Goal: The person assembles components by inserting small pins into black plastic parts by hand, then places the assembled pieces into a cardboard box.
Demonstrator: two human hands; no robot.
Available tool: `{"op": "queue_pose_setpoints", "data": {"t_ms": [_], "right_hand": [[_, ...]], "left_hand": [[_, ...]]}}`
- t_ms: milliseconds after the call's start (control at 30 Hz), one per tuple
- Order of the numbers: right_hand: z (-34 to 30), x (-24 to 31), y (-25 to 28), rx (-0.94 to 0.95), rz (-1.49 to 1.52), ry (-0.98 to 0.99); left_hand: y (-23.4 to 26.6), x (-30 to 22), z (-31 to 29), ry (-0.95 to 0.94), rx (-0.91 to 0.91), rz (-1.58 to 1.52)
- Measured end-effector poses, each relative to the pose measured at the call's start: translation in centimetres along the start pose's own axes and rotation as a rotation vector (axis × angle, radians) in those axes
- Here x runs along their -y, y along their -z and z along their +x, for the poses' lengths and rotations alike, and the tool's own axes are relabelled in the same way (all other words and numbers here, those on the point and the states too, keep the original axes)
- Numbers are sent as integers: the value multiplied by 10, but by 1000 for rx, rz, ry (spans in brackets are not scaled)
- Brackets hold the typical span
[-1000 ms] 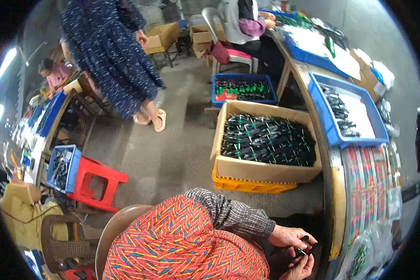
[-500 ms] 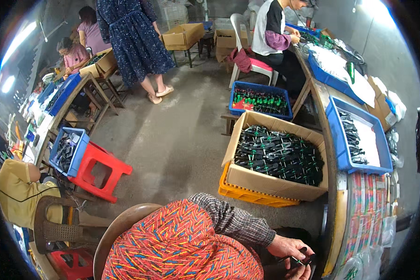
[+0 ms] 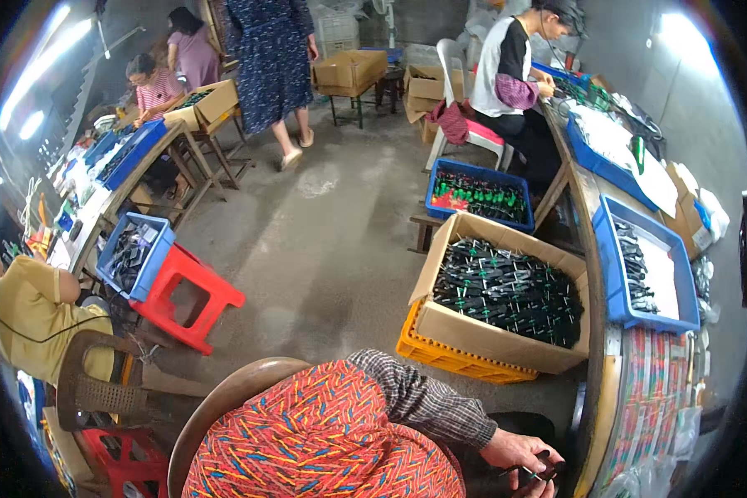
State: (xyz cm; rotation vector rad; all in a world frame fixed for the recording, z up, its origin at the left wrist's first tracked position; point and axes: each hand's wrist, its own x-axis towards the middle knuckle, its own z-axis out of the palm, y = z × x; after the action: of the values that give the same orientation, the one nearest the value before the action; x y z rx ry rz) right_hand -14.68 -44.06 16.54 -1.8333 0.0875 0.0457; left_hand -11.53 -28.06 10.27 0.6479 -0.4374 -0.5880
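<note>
Neither my left hand nor my right hand is in view. Closest to me, at the bottom, sits a person in red zigzag-patterned cloth (image 3: 324, 440) with a checked sleeve (image 3: 423, 398). That person's hand (image 3: 510, 451) holds a small black piece (image 3: 546, 466) with a shiny metal part; its exact kind cannot be made out. Part of a second hand shows below, at the lower edge. Beyond them, a large cardboard box (image 3: 506, 340) on an orange crate (image 3: 456, 353) is heaped with black-handled tools (image 3: 506, 290) showing green and silver bits.
A wooden workbench (image 3: 593, 241) runs along the right, bearing blue trays (image 3: 656, 317). Left are a red stool (image 3: 192, 303), a blue bin (image 3: 153, 274) and a brown chair (image 3: 100, 398). Several people work around the room; one in a dark blue dress (image 3: 270, 66) stands ahead.
The whole view has shifted, moving the surroundings right and slightly down. The person in the blue dress has stepped farther away. The seated person's hands still hold the black piece.
</note>
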Motion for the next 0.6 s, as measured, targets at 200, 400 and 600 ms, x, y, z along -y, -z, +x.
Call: {"op": "queue_pose_setpoints", "data": {"t_ms": [200,400,600], "right_hand": [[-4,15,-11,60,-30,60],[1,18,-10,130,-178,91],[-5,33,-13,150,-227,97]], "left_hand": [[2,13,10,-70,-108,-96],[-5,4,6,-111,-130,-77],[-22,-20,-6,-83,-177,-108]]}}
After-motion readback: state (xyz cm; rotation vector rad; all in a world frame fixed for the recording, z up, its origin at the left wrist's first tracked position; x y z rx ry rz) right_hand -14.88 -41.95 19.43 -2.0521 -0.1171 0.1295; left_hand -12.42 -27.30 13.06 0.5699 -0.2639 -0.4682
